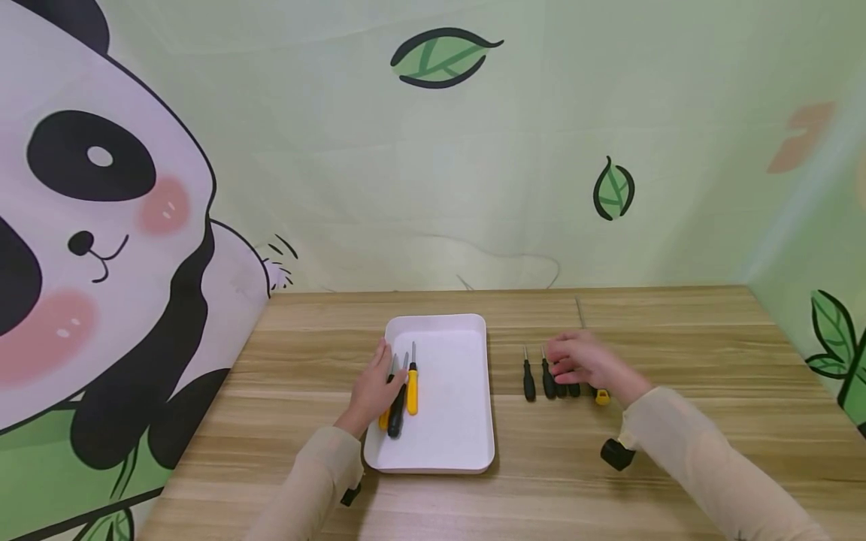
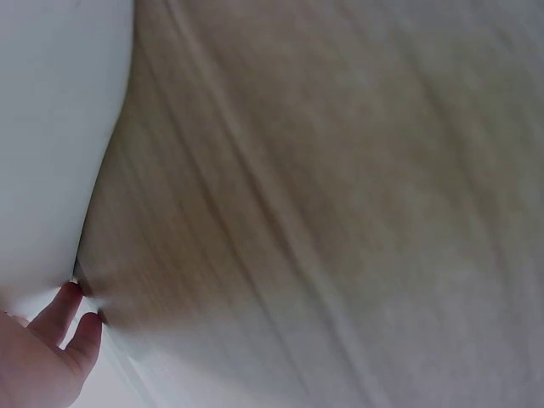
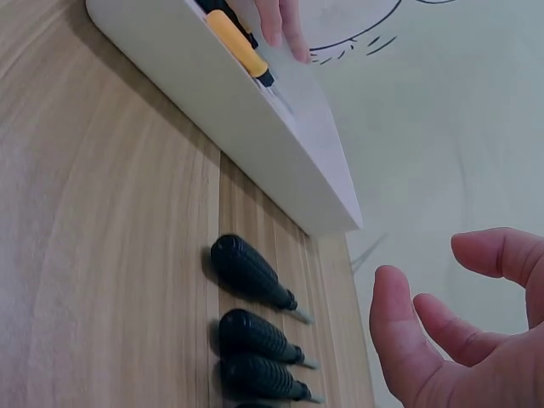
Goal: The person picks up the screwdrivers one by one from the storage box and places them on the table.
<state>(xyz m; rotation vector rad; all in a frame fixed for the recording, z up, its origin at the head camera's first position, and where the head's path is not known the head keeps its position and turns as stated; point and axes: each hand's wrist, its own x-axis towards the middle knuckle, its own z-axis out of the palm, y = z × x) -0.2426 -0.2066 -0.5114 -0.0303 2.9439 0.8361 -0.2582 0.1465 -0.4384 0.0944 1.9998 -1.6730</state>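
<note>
My left hand (image 1: 370,387) holds the left wall of a white tray (image 1: 449,443), thumb toward the inside and fingers along the outside. In the left wrist view its fingertips (image 2: 70,293) meet the tray's outer edge. In the tray lie a black-handled screwdriver (image 1: 398,412), a yellow-handled screwdriver (image 1: 413,392) and another yellow handle (image 1: 383,419), partly hidden by my hand. On the right, my right hand (image 1: 587,359) hovers over a row of screwdrivers, fingers loosely bent and nothing between them. Several black-handled screwdrivers (image 3: 252,270) lie below it, some partly covered in the head view.
The leftmost black screwdriver (image 1: 529,383) lies to the right of the tray. A yellow-ended handle (image 1: 601,397) shows beneath the right wrist, and a long thin shaft (image 1: 580,309) sticks out beyond the hand. A panda-printed cloth (image 1: 338,188) hangs behind the wooden table (image 1: 528,496).
</note>
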